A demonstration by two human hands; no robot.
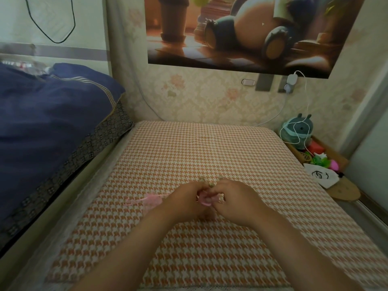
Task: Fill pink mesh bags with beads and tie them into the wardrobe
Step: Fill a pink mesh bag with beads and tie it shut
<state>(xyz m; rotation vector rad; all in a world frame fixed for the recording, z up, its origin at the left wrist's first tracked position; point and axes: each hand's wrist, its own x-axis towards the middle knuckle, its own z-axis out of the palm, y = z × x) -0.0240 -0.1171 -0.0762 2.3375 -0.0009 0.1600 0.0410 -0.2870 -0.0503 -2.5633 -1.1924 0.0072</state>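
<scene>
My left hand (186, 199) and right hand (236, 199) pinch a pink mesh bag (204, 200) mid-frame; second pink bag (152, 199) lies just left, on houndstooth cover (210, 148).

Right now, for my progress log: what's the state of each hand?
Left hand: fingers curled, pinching the pink mesh bag.
Right hand: fingers curled, pinching the same bag from the other side.

The gripped pink mesh bag (205, 200) is blurred and mostly covered.
</scene>
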